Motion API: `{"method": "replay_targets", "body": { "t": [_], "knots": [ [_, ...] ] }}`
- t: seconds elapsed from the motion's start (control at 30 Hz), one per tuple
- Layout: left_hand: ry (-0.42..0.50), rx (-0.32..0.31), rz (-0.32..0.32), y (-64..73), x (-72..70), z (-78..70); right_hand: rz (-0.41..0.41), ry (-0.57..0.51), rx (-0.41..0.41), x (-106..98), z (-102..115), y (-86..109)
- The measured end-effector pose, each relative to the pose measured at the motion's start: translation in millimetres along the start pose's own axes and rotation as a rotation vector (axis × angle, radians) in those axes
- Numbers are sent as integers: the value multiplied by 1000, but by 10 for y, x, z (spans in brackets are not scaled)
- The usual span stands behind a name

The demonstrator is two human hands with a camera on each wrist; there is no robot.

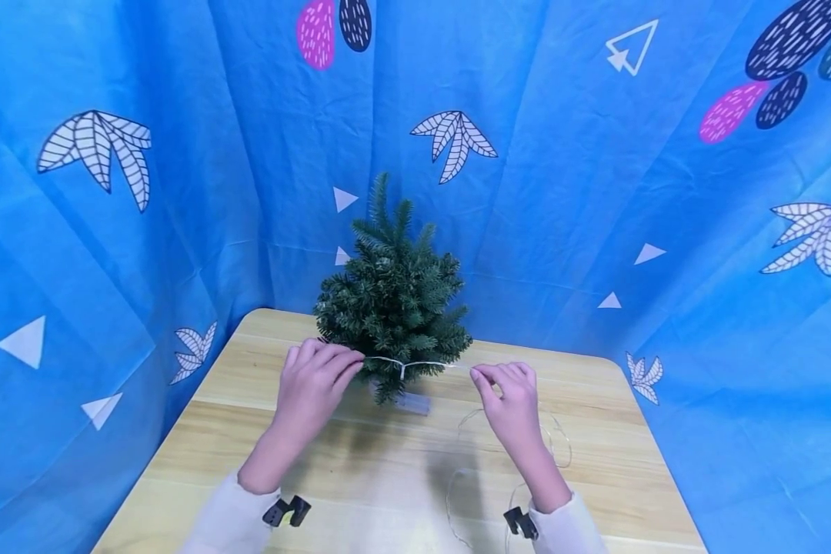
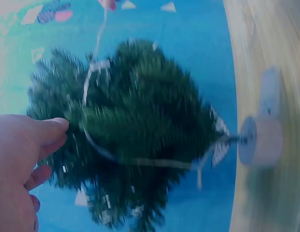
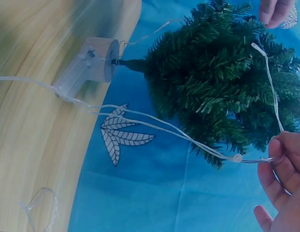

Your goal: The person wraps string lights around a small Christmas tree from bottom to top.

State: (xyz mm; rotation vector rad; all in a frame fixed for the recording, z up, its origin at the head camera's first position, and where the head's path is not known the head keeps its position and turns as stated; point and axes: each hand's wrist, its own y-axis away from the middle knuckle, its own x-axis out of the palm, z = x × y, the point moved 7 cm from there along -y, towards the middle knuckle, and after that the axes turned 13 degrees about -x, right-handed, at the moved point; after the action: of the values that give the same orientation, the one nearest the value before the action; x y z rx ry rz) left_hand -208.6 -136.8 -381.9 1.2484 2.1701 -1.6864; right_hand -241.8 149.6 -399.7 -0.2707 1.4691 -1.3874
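Blue patterned curtain (image 1: 561,200) behind wooden table (image 1: 208,438); right grip (image 1: 514,404) pinches wire (image 3: 236,158); whether left grip (image 1: 312,385) holds it, I cannot tell.

Forearms (image 1: 273,454) extended, hands (image 1: 312,385) apart (nearly level), right fingertips (image 3: 277,150) pinched

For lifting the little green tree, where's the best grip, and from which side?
Probably the round base of the tree, fingers wrapped round its side, coming in low from the person's left. It is a short cylinder, likely easier to hold than the foliage, which spreads wide above it. The clear box lies toward the right and would likely obstruct that side.
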Motion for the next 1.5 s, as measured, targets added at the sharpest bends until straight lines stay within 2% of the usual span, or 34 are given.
{"method": "replay_targets", "body": {
  "t": [0.1, 0.23, 0.37, 0.5, 0.67, 0.87, 1.07, 1.17, 1.33, 1.4, 1.5],
  "knots": [
    [63, 20, 17, 11, 50, -211, 7, -6, 12, -19, 3, 3],
    [123, 58, 25, 8, 173, -578, 17, -17, 22, -46, 30, -6],
    [103, 56, 33, 1, 352, -901, 14, -31, 7, -74, 75, -25],
    [56, 16, 54, -21, 534, -1071, 12, -73, -12, -96, 111, -47],
    [65, -32, 83, -43, 679, -1109, 16, -121, -34, -127, 141, -84],
    [114, -61, 110, -51, 748, -1092, 24, -158, -56, -163, 139, -104],
    [223, -88, 124, -53, 777, -1087, 51, -188, -31, -192, 110, -118],
    [270, -97, 127, -50, 797, -1074, 93, -209, 46, -191, 71, -120],
    [323, -124, 130, -42, 834, -1030, 235, -301, 329, -179, -100, -42],
    [338, -139, 128, -39, 844, -1008, 287, -339, 415, -198, -178, 5],
    [347, -156, 120, -38, 841, -989, 348, -375, 450, -253, -287, 46]
  ]
}}
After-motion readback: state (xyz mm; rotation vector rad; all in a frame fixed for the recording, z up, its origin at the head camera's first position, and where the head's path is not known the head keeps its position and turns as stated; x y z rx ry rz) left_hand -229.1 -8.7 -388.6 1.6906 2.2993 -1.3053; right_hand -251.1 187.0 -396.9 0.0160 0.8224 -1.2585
